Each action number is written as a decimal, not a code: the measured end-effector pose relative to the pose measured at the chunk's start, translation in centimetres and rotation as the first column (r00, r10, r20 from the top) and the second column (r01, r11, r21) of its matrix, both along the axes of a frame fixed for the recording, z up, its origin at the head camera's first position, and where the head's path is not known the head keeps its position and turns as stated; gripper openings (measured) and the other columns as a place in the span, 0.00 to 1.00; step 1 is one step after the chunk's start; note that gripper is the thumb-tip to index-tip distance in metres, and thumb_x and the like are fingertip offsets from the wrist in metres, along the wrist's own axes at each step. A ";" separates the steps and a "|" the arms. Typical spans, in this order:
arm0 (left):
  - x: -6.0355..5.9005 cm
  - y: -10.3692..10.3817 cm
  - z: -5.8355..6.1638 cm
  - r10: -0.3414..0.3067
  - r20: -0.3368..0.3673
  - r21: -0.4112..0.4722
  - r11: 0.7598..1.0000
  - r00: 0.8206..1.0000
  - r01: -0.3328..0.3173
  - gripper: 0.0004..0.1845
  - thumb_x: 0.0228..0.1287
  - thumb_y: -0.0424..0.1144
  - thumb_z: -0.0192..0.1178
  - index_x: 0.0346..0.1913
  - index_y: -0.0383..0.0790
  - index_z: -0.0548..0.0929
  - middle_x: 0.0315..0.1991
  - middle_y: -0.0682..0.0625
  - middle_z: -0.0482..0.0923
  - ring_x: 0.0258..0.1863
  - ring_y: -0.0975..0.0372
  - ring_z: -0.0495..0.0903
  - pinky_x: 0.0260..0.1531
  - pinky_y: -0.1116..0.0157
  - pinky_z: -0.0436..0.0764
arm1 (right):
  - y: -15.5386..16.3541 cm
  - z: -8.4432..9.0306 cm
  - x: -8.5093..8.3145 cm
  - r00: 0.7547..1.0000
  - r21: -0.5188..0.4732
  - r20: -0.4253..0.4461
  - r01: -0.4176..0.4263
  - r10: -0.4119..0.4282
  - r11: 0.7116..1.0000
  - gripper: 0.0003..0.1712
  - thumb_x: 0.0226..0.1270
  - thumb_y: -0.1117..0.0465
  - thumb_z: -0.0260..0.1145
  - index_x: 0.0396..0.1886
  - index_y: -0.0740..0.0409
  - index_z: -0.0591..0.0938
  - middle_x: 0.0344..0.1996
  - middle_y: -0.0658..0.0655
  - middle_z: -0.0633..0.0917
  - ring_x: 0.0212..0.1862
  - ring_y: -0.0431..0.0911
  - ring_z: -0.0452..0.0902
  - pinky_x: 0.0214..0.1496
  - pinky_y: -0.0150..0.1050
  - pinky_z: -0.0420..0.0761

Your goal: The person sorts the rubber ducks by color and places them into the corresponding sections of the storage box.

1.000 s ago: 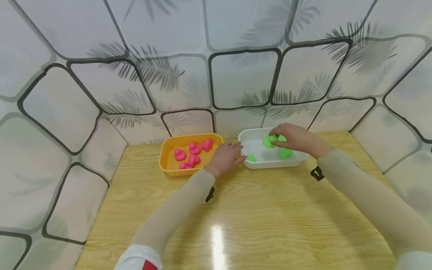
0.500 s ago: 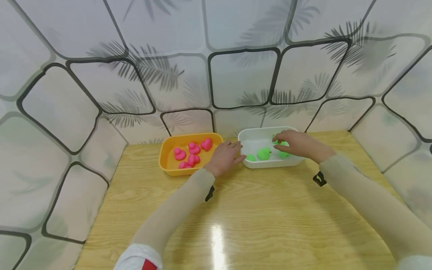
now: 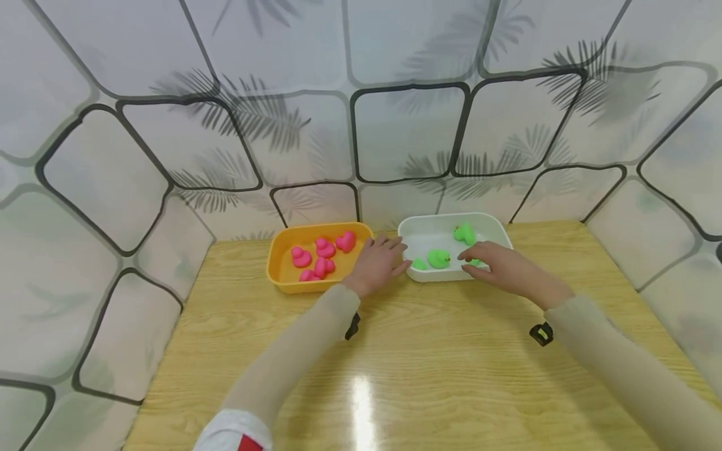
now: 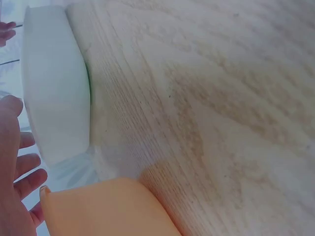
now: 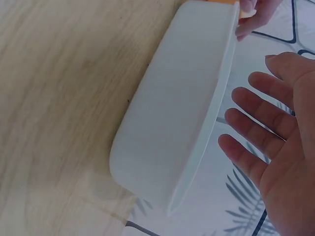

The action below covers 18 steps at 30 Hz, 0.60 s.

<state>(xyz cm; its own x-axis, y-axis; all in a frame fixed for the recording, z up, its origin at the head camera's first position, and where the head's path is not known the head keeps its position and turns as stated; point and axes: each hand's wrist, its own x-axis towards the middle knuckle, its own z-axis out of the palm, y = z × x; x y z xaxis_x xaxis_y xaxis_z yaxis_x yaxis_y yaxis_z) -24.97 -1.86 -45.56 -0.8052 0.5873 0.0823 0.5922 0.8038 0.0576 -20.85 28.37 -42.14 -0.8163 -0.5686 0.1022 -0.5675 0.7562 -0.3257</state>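
My left hand (image 3: 376, 263) spans the gap between the two containers, fingers extended, with fingertips right at the left rim of the white container (image 3: 454, 274). In the left wrist view, its fingers also overlap the rim of the orange container (image 4: 106, 209). Over the front right of the white container is my right hand (image 3: 502, 266), fingers loosely spread and nothing in its grasp. Inside that container lie a green toy duck (image 3: 465, 233) at the back and another green duck (image 3: 438, 259) near the front wall. More green shows at the front left corner and, mostly hidden, beneath my right fingers.
Several pink toy ducks (image 3: 324, 248) lie in the orange container. Both containers stand at the back of the wooden table (image 3: 429, 357), close to a patterned wall (image 3: 408, 134). Side walls rise left and right.
My right hand has let go of a green duck, now near the front of the white container, and moved toward the front right, uncovering the back duck. My left hand has stayed put.
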 end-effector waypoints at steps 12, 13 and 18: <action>3.1 -1.3 -0.3 -0.010 0.009 0.127 0.992 1.000 0.009 0.24 0.85 0.52 0.45 0.72 0.46 0.77 0.75 0.47 0.71 0.72 0.52 0.70 0.67 0.48 0.70 | -0.3 -2.3 3.8 0.971 -0.117 -0.238 -0.047 0.018 0.992 0.15 0.67 0.68 0.72 0.53 0.61 0.86 0.49 0.58 0.87 0.52 0.56 0.82 0.55 0.57 0.82; 3.6 -1.5 -0.3 -0.006 0.010 0.136 0.991 1.000 0.004 0.24 0.85 0.51 0.45 0.72 0.45 0.77 0.75 0.47 0.71 0.72 0.51 0.70 0.67 0.48 0.70 | -0.4 -2.5 4.1 0.966 -0.128 -0.257 -0.048 0.014 0.991 0.17 0.66 0.69 0.72 0.54 0.62 0.86 0.49 0.58 0.87 0.52 0.56 0.82 0.56 0.57 0.81; 6.5 -3.1 0.1 0.007 0.001 0.196 0.981 1.000 -0.007 0.24 0.84 0.50 0.47 0.71 0.43 0.77 0.74 0.44 0.72 0.70 0.49 0.71 0.65 0.46 0.70 | -1.0 -3.3 5.9 0.955 -0.154 -0.295 -0.019 -0.028 0.988 0.20 0.66 0.67 0.72 0.58 0.64 0.84 0.54 0.62 0.86 0.57 0.60 0.80 0.59 0.61 0.79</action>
<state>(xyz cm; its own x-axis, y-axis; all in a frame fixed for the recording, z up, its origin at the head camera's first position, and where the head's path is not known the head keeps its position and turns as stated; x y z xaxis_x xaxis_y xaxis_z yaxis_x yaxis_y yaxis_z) -18.49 -4.97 -45.51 -0.8093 0.5541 0.1951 0.5865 0.7812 0.2141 -14.96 27.37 -45.47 -0.7386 -0.5231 0.4252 -0.6526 0.7131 -0.2562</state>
